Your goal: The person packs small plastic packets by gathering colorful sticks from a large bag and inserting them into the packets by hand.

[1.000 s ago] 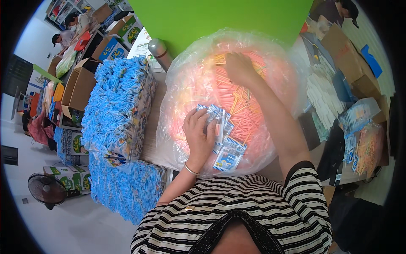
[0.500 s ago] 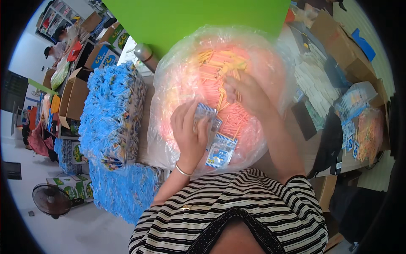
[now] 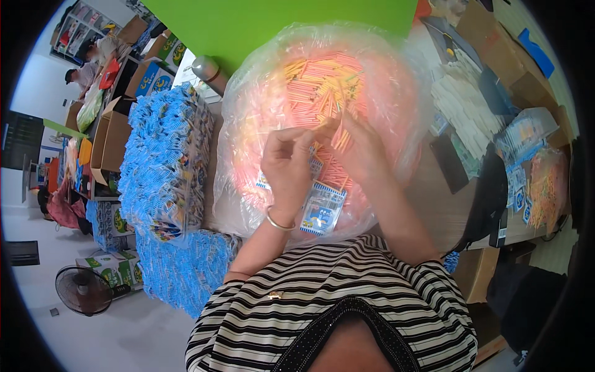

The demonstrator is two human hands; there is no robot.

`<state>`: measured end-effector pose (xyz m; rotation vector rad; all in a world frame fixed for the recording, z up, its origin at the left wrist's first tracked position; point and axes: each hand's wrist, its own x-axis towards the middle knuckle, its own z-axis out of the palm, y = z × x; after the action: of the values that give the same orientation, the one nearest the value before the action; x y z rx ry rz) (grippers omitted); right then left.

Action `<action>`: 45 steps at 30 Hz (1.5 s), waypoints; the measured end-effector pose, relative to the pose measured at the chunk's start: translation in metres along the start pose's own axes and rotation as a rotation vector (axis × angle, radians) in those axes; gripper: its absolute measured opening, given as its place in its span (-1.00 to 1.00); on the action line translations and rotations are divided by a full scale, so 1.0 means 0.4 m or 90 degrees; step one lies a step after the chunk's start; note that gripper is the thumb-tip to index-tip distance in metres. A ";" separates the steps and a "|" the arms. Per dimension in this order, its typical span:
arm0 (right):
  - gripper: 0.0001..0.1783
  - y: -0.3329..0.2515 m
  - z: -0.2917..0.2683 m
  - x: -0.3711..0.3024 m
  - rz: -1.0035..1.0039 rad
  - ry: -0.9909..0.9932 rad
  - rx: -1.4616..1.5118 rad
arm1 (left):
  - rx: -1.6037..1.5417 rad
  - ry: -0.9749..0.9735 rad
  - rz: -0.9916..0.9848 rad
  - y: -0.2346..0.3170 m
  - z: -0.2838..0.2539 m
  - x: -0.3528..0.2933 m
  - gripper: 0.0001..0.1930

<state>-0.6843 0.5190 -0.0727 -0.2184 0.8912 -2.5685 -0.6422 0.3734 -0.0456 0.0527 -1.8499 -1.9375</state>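
Note:
A large clear plastic bag (image 3: 248, 80) stands open before me, full of thin pink and yellow-orange sticks (image 3: 310, 93). Over its middle, my right hand (image 3: 362, 149) is closed around a few sticks that poke up past its fingers. My left hand (image 3: 288, 164) meets it from the left, thumb and fingertips pinched together; what they grip is too small to make out. Partly under the left hand lies a small blue-and-clear packet (image 3: 316, 167). Nearer to me, another blue-and-clear packet (image 3: 322, 211) rests flat on the bag's near side.
Left of the bag, a clear bin (image 3: 186, 204) is heaped with blue packets (image 3: 158, 136), with more blue packets (image 3: 186, 266) below. A steel flask (image 3: 209, 71) stands behind, near a green panel (image 3: 279, 18). To the right are a dark phone-like slab (image 3: 449, 164) and a bag of sticks (image 3: 545, 198).
My left hand has left the packet it was on and risen toward the right hand. My right hand has drawn back from the pile with sticks, and the two hands now meet.

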 end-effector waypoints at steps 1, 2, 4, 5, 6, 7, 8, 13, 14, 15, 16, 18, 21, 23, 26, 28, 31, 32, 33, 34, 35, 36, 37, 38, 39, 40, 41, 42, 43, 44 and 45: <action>-0.71 0.019 0.027 0.002 -0.030 0.038 0.058 | 0.050 0.001 0.069 -0.022 0.011 -0.006 -0.91; -0.70 0.039 0.059 0.004 -0.059 0.075 0.115 | 0.100 0.002 0.139 -0.037 0.019 -0.011 -0.91; -0.68 0.050 0.097 0.004 -0.092 0.115 0.173 | 0.128 0.008 0.136 -0.038 0.034 -0.017 -0.90; -0.69 0.047 0.114 0.003 -0.089 0.128 0.178 | 0.156 0.018 0.133 -0.037 0.038 -0.021 -0.89; -0.69 0.042 0.128 0.001 -0.085 0.140 0.182 | 0.183 0.028 0.132 -0.035 0.041 -0.023 -0.88; -0.70 0.039 0.136 0.001 -0.082 0.152 0.186 | 0.183 0.027 0.134 -0.036 0.042 -0.024 -0.88; -0.70 0.042 0.136 0.003 -0.084 0.151 0.186 | 0.144 0.006 0.089 -0.041 0.040 -0.024 -0.89; -0.81 0.045 0.138 0.008 -0.230 0.127 -0.041 | -0.143 -0.027 -0.132 -0.011 0.049 -0.035 -0.82; -0.82 0.036 0.145 0.003 -0.285 0.125 -0.143 | -0.249 -0.023 -0.199 0.005 0.054 -0.036 -0.75; -0.82 0.032 0.148 0.001 -0.340 0.123 -0.246 | -0.249 -0.023 -0.199 0.023 0.057 -0.032 -0.75; -0.82 0.040 0.143 -0.006 -0.337 0.123 -0.246 | -0.358 -0.048 -0.296 0.046 0.056 -0.032 -0.66; -0.80 0.062 0.131 -0.016 -0.364 0.139 -0.423 | -0.577 -0.098 -0.490 0.072 0.050 -0.032 -0.48; -0.77 0.066 0.123 -0.024 -0.375 0.141 -0.537 | -0.568 -0.121 -0.476 0.063 0.031 -0.040 -0.41; -0.73 0.058 0.126 -0.023 -0.380 0.132 -0.589 | -0.563 -0.131 -0.471 0.063 0.025 -0.048 -0.37; -0.75 0.069 0.090 -0.024 -0.295 0.106 -0.636 | -0.541 -0.098 -0.477 0.066 0.028 -0.061 -0.34; -0.75 0.072 0.091 -0.025 -0.250 0.093 -0.658 | -0.552 -0.105 -0.467 0.065 0.023 -0.066 -0.37; -0.80 0.074 0.104 -0.040 -0.120 0.171 -0.365 | -0.570 -0.114 -0.454 0.064 0.002 -0.082 -0.42; -0.80 0.058 0.105 -0.041 -0.109 0.176 -0.362 | -0.326 -0.170 -0.388 0.069 -0.021 -0.087 -0.47; -0.80 0.030 0.103 -0.047 -0.145 0.185 -0.341 | -0.084 -0.224 -0.321 0.082 -0.049 -0.100 -0.51; -0.79 0.008 0.091 -0.047 -0.184 0.193 -0.320 | 0.157 -0.276 -0.244 0.083 -0.070 -0.109 -0.55; -0.79 -0.004 0.074 -0.056 -0.172 0.199 -0.317 | 0.158 -0.275 -0.257 0.080 -0.089 -0.122 -0.55; -0.79 -0.019 0.056 -0.064 -0.192 0.194 -0.434 | 0.337 -0.307 -0.148 0.079 -0.108 -0.132 -0.58; -0.78 -0.030 0.042 -0.072 -0.211 0.186 -0.551 | 0.512 -0.339 -0.033 0.075 -0.125 -0.144 -0.61; -0.78 -0.033 0.037 -0.073 -0.232 0.170 -0.669 | 0.685 -0.363 0.090 0.068 -0.137 -0.151 -0.64; -0.78 -0.031 0.044 -0.080 -0.224 0.169 -0.666 | 0.687 -0.364 0.083 0.057 -0.144 -0.157 -0.64; -0.75 -0.030 0.055 -0.095 -0.137 0.120 -0.771 | 0.664 -0.339 0.070 0.041 -0.150 -0.160 -0.67; -0.73 -0.030 0.067 -0.113 -0.048 0.067 -0.874 | 0.641 -0.313 0.058 0.028 -0.153 -0.161 -0.70; -0.69 -0.026 0.074 -0.125 0.043 0.011 -0.973 | 0.617 -0.287 0.047 0.018 -0.154 -0.161 -0.73; -0.69 -0.016 0.077 -0.133 0.045 0.012 -0.973 | 0.616 -0.288 0.045 0.011 -0.150 -0.160 -0.73; -0.69 0.004 0.079 -0.138 0.076 -0.001 -1.061 | 0.600 -0.267 0.027 0.005 -0.145 -0.158 -0.74; -0.68 0.023 0.080 -0.140 0.107 -0.014 -1.149 | 0.583 -0.246 0.010 0.000 -0.140 -0.155 -0.75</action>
<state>-0.6218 0.5184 -0.0540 -0.5644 2.6738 -0.8740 -0.5679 0.3424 -0.0685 -0.0546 -2.8305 -0.9758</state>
